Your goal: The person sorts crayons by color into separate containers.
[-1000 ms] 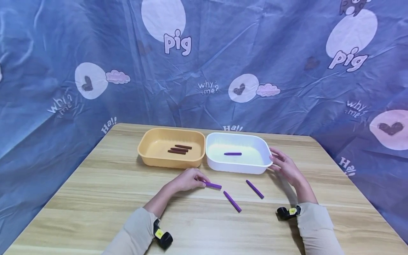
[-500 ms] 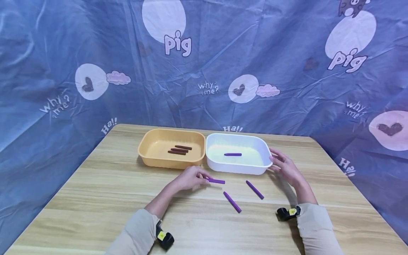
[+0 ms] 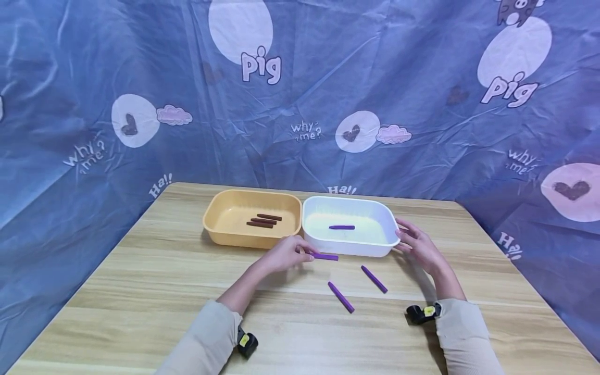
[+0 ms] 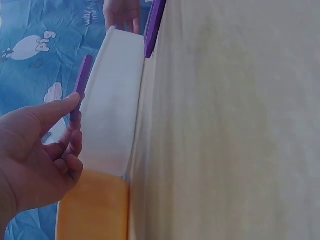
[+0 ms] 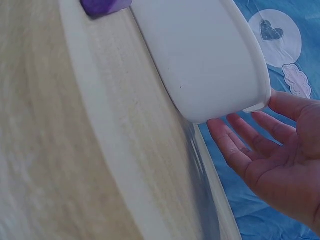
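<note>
My left hand (image 3: 287,254) pinches a purple crayon (image 3: 326,257) between thumb and fingers, just in front of the white plastic basket (image 3: 347,246). In the left wrist view the crayon (image 4: 84,75) points up past the fingertips, beside the basket's wall. At the basket's right end my right hand (image 3: 419,247) holds the rim. The right wrist view has the thumb at the rim and the other fingers against the outer wall. One purple crayon (image 3: 341,227) lies inside the white basket. Two more, a slanted crayon (image 3: 374,279) and a nearer crayon (image 3: 341,297), lie on the table.
An orange basket (image 3: 215,235) stands left of the white one, their ends touching. It contains brown crayons (image 3: 261,222). The wooden table (image 3: 300,333) ends at the back against a blue printed curtain (image 3: 300,94). Each wrist wears a small black camera (image 3: 247,345).
My left hand has moved forward and slightly right with the purple crayon, from the table toward the white basket's front wall. My right hand stays at the basket's rim.
</note>
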